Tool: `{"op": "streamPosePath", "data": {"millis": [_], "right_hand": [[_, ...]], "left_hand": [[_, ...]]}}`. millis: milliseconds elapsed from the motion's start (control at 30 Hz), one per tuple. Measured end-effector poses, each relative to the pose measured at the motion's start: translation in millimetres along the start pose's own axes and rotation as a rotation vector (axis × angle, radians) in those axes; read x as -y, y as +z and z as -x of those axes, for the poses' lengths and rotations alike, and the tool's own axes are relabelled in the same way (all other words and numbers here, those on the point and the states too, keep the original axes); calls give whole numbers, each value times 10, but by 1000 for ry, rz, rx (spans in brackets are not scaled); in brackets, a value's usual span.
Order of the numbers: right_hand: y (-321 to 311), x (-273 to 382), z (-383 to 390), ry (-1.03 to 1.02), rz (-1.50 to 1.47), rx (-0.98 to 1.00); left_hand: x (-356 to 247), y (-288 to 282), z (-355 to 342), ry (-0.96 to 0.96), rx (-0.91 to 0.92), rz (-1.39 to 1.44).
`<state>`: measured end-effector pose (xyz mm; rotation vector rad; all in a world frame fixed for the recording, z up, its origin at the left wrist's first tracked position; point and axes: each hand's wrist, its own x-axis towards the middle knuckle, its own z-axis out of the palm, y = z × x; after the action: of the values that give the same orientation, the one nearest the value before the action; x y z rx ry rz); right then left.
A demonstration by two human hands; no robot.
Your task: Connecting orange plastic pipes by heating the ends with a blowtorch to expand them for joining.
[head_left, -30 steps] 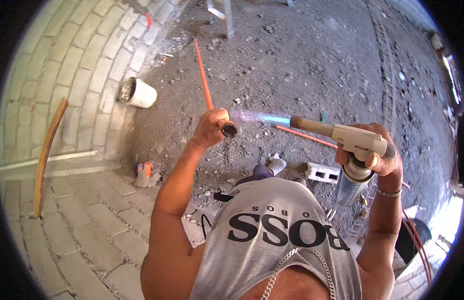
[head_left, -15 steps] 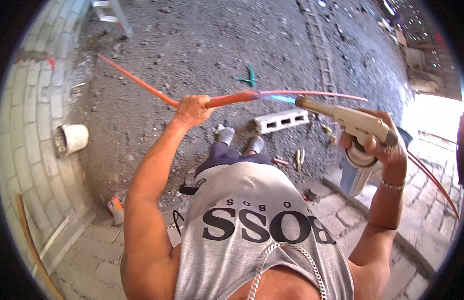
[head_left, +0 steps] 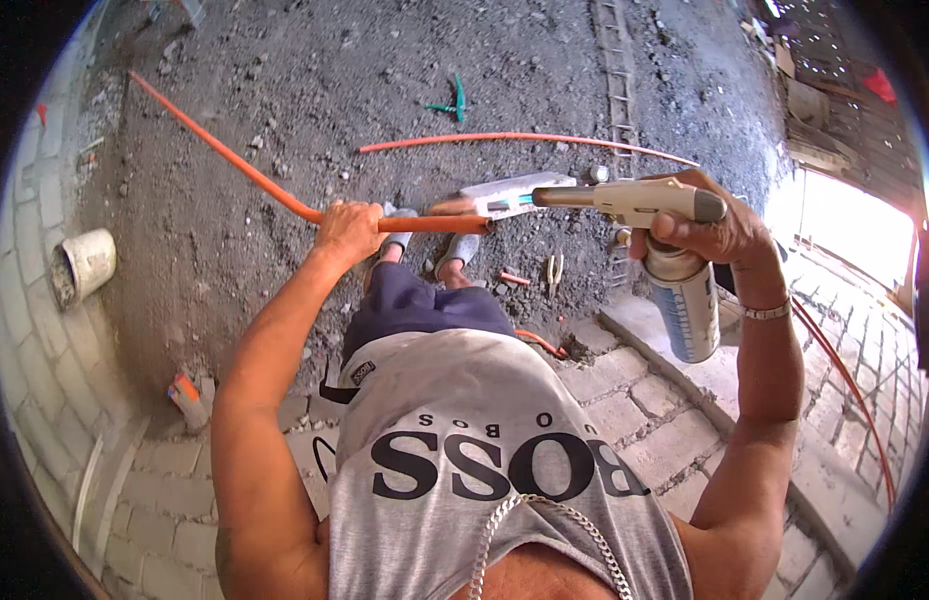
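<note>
Head view showed the left hand (head_left: 349, 228) wrapped in a closed grip around an orange pipe (head_left: 234, 165), holding it up near its end so that the end reached across in front of the body. That placement put the pipe's tip right at the nozzle of a blowtorch (head_left: 624, 200), which the right hand (head_left: 709, 225) clasped tightly at the handle, its gas can (head_left: 684, 305) hanging below. A small blue flame (head_left: 524, 199) sat at the nozzle, just beside the pipe end, likely so the heat fell on that spot. The rest of the pipe trailed away over the gravel ground (head_left: 284, 70). A second orange pipe (head_left: 524, 140) lay farther off, and a white bucket (head_left: 84, 265) stood by the brick paving (head_left: 624, 400).
</note>
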<state>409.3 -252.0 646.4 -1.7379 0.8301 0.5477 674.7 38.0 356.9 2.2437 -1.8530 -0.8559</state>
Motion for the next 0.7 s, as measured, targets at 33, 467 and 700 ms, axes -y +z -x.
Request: {"op": "streamPosePath", "data": {"millis": [33,467,700], "right_hand": [[-11,40,-82,0,-2,27],[-79,339,-480,29,57,295],[57,393,-560,2,155,145]], "left_hand": [[31,65,63,-22,13,7],[58,375,293,-109,58,30],[39,489,180,-63,-16,19]]}}
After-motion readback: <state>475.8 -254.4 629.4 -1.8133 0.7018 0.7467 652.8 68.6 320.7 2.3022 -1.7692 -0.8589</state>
